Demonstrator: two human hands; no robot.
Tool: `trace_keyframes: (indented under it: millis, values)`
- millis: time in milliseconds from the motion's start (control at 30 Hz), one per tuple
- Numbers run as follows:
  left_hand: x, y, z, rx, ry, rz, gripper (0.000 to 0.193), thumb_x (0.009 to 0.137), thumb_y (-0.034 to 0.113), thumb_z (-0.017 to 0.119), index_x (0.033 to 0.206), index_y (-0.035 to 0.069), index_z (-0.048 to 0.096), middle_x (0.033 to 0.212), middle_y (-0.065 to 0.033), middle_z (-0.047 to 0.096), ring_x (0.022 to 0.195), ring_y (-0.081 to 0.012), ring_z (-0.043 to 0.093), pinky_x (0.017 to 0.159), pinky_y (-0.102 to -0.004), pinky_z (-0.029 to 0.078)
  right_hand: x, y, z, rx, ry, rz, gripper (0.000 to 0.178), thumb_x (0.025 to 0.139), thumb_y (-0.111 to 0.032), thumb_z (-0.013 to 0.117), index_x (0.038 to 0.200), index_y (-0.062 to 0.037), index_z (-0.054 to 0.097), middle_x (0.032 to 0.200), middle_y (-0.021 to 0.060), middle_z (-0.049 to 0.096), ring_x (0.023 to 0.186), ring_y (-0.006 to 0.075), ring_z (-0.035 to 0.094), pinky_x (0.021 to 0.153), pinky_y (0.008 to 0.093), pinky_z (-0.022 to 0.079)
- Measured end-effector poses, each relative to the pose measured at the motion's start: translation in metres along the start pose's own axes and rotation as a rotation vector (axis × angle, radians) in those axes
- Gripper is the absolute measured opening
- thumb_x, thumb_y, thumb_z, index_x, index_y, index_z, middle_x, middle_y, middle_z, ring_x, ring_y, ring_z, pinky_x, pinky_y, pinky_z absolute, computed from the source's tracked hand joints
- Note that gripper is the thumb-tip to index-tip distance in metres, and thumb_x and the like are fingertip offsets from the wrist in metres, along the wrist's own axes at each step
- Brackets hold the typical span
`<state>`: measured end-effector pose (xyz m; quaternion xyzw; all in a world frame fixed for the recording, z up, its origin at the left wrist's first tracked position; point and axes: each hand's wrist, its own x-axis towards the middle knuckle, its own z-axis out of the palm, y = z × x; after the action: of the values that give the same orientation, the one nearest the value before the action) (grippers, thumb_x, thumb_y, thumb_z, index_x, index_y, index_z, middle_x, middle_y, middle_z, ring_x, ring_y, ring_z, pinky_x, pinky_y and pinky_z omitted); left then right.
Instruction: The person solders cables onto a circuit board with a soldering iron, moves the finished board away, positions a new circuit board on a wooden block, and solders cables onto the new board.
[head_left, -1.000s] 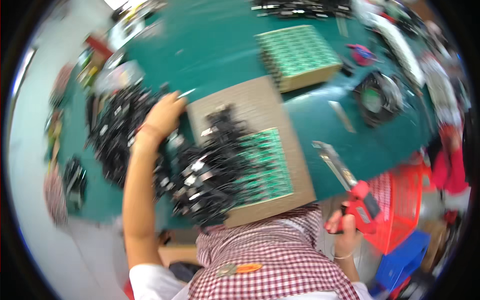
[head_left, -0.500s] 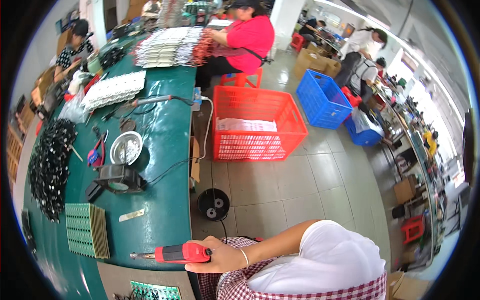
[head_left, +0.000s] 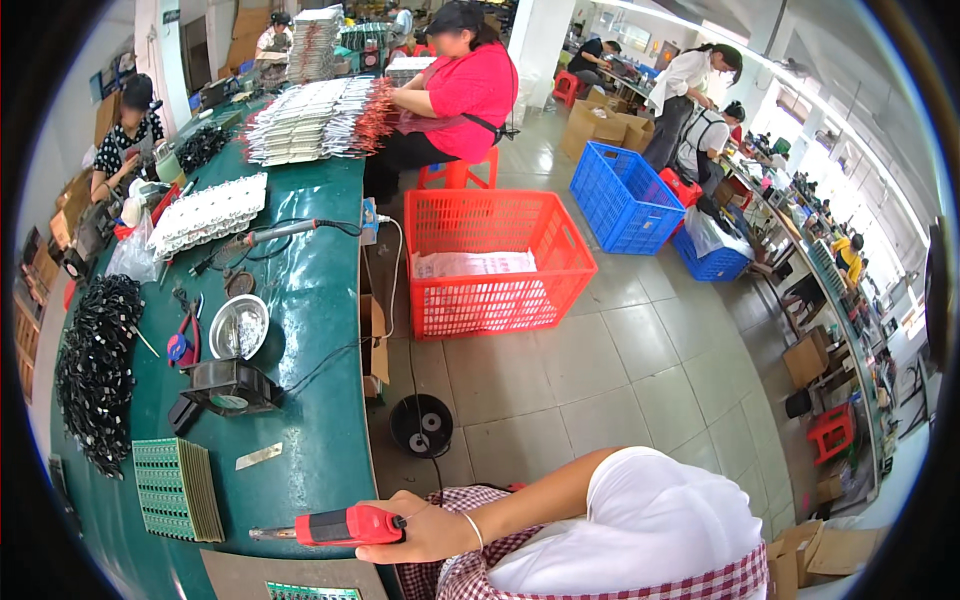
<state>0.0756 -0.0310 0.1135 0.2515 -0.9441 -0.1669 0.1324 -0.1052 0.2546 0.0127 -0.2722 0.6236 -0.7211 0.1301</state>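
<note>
My right hand (head_left: 428,528) is closed round the red and black handle of a soldering gun (head_left: 350,526). Its thin metal tip points left, over the near edge of the green table. Just below the tip, a grey-brown mat (head_left: 235,572) carries a green circuit board (head_left: 310,592), cut off by the lower rim. Left of the tool stands a stack of green circuit boards (head_left: 170,490). A flat pale strip (head_left: 259,457) lies by itself above the tool. My left hand is out of the picture.
On the green table (head_left: 320,430) are a black fan-like box (head_left: 232,388), a metal bowl (head_left: 239,328), a soldering iron (head_left: 285,232) and heaped black cables (head_left: 95,375). A red crate (head_left: 490,305) and a black reel (head_left: 421,425) stand on the floor. A co-worker in red (head_left: 470,110) sits beyond.
The whole view has shifted, with the table and crate slightly further left. My right hand and the soldering gun sit a little lower and further left; less of the circuit board shows.
</note>
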Motion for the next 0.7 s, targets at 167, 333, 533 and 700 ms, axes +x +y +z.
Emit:
trace_keyframes:
  millis: [167,333,533,700]
  values:
    - [-0.003,0.054,0.027,-0.155,-0.103,0.268,0.030,0.086,-0.004,0.057,0.113,0.004,0.066,0.099,-0.0189,0.065,0.082,-0.0329,0.062,0.073,-0.0374,0.050,-0.008,0.009,0.007,-0.115,0.011,0.047,0.033,0.085,-0.029,0.069,0.102,-0.0027,0.058,0.069,0.0083,0.055,0.060,0.0233,0.048,0.064,0.0316,0.041]
    - [-0.001,0.064,0.047,-0.156,-0.160,0.175,0.027,0.083,-0.007,0.054,0.105,0.000,0.068,0.087,-0.0172,0.065,0.075,-0.0290,0.060,0.070,-0.0361,0.049,-0.005,-0.001,-0.001,-0.098,-0.052,0.138,0.041,0.085,-0.033,0.070,0.112,-0.0051,0.058,0.078,0.0091,0.058,0.071,0.0236,0.051,0.073,0.0329,0.042]
    - [-0.001,0.066,0.060,-0.155,-0.122,0.239,0.026,0.081,-0.009,0.053,0.101,-0.002,0.068,0.088,-0.0179,0.066,0.077,-0.0312,0.062,0.071,-0.0354,0.049,0.000,-0.003,-0.004,-0.046,-0.091,0.173,0.039,0.085,-0.034,0.069,0.110,-0.0058,0.058,0.080,0.0078,0.059,0.073,0.0231,0.050,0.074,0.0329,0.041]
    - [-0.004,0.074,0.064,-0.273,-0.165,0.056,0.024,0.084,-0.003,0.056,0.105,-0.005,0.067,0.091,-0.0189,0.069,0.074,-0.0266,0.064,0.070,-0.0342,0.051,0.000,0.002,0.000,-0.050,-0.048,0.125,0.034,0.086,-0.032,0.068,0.104,-0.0049,0.057,0.075,0.0079,0.057,0.067,0.0224,0.050,0.069,0.0332,0.040]
